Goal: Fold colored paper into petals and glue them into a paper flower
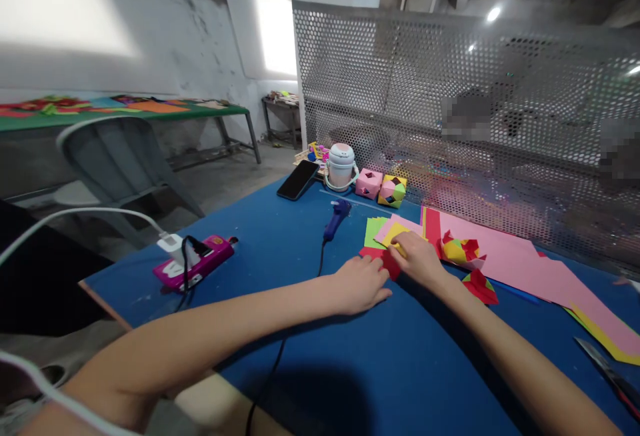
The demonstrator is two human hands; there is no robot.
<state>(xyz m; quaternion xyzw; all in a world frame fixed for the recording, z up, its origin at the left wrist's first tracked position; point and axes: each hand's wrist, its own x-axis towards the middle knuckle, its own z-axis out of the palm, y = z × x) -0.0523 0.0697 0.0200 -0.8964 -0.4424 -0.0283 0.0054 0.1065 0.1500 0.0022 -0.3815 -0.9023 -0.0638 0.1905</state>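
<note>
My left hand [363,284] rests palm down on the table, thumb apart from the fingers, and its fingertips touch a red paper sheet [384,260]. Just right of it, my right hand [419,259] has its fingers bent closed at the edge of a yellow paper piece [395,233]. Green paper [374,231] and pink paper lie under and beside the yellow one. Close to my right forearm sit a yellow and red folded paper piece [461,249] and a smaller red and green folded piece [480,287]. My right fingertips are partly hidden.
On the blue table [280,243] are a glue gun [337,217] with a black cord, a phone [299,180], a white container [341,168], two paper cubes [391,191], a pink power strip [200,263], large pink sheets [510,259] and scissors [607,369]. Behind stands a perforated metal panel [360,63].
</note>
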